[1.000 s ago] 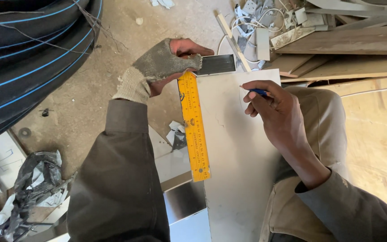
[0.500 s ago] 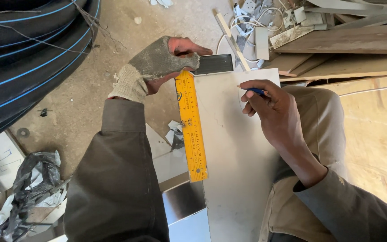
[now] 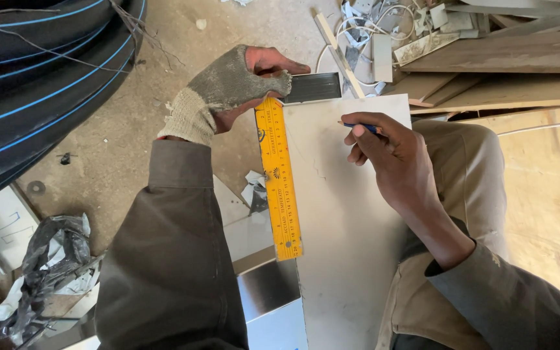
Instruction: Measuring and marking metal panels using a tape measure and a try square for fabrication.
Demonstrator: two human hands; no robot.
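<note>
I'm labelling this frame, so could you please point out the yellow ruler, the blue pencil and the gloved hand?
yellow ruler (image 3: pixel 279 181): head view, mid-blade.
blue pencil (image 3: pixel 365 127): head view, shaft above the fingers.
left hand (image 3: pixel 234 84): head view, back of the glove.

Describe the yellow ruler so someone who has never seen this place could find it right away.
Start at the big pale metal sheet across the person's lap. Along its left edge lies the long yellow ruler, its top end pinned by the gloved left hand. It is the only bright yellow, marked strip there; the right hand holds a blue pencil.
</note>
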